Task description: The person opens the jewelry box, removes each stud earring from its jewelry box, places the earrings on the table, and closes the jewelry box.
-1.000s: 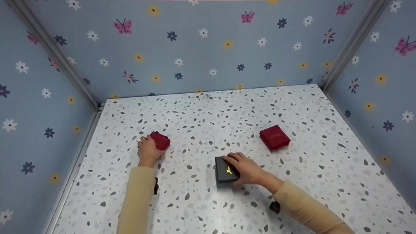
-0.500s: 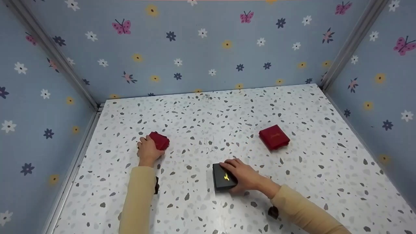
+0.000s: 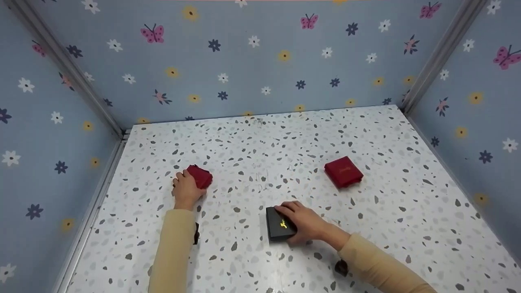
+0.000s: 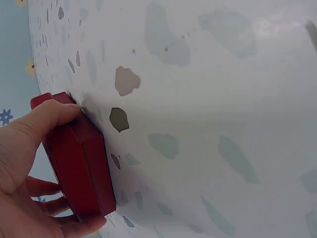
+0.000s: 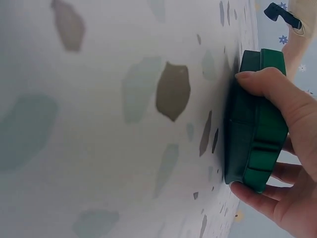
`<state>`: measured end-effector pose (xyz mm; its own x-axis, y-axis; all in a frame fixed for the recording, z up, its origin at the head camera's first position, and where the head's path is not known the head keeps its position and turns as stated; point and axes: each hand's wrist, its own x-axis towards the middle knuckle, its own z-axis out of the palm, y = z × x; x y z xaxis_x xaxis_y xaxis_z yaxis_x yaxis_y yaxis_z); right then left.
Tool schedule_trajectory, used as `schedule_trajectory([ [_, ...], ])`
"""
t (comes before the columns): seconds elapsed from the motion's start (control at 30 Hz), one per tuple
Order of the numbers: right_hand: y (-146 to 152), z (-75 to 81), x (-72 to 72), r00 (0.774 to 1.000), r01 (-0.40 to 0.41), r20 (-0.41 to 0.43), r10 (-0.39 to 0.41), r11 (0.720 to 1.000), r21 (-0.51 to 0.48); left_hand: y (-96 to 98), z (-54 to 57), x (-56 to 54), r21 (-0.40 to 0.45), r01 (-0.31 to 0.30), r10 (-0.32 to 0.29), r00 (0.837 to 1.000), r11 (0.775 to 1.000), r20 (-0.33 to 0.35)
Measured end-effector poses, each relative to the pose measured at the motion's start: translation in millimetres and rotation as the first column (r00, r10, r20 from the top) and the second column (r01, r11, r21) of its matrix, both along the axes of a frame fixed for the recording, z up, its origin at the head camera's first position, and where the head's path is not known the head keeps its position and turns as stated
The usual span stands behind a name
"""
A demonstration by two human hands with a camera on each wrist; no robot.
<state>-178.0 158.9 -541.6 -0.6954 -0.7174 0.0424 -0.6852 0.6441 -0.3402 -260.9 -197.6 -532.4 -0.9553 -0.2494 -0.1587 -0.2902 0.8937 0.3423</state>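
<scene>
My left hand [image 3: 187, 190] grips a small red box [image 3: 200, 176] on the left part of the table, thumb on the near side and fingers over the far side. In the left wrist view the red box [image 4: 81, 163] shows its side faces between thumb and fingers. My right hand [image 3: 305, 223] holds a dark green box [image 3: 279, 224] with gold lettering on its lid, near the middle front of the table. The right wrist view shows the green box [image 5: 257, 124] pinched between thumb and fingertips, its base close against the table.
Another red box [image 3: 344, 172] with faint gold lettering lies to the right, beyond my right hand. The speckled white table [image 3: 260, 146] is bordered by blue panels [image 3: 260, 57] printed with flowers and butterflies at the back and both sides.
My right hand has brought the green box a little nearer to me and slightly left, mostly in the first half second. The left hand and both red boxes have stayed put.
</scene>
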Motion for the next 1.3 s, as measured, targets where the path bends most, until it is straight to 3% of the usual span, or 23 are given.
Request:
schedule_trajectory([
  [0.37,2,-4.6,-0.2,0.999,-0.020,-0.028,0.020,0.999,-0.031,6.4,2.3,6.0,-0.006,0.007,-0.008,0.999,1.000,-0.039],
  [0.7,3,-6.4,0.1,1.000,-0.018,-0.026,0.016,0.998,-0.062,25.3,13.1,11.4,-0.082,0.055,-0.069,0.982,0.995,-0.178],
  [0.87,3,-7.7,-0.4,0.999,-0.029,-0.033,0.027,0.997,-0.071,36.6,17.8,15.4,-0.066,0.064,-0.077,0.973,0.996,-0.217],
  [1.03,3,-8.1,-0.3,0.999,-0.031,-0.022,0.029,0.996,-0.080,49.1,20.2,23.4,-0.029,0.100,-0.104,0.953,0.995,-0.285],
  [1.3,3,-7.7,-0.1,1.000,-0.019,-0.013,0.018,0.996,-0.083,75.1,17.7,41.6,0.049,0.225,-0.188,0.900,0.973,-0.394],
])
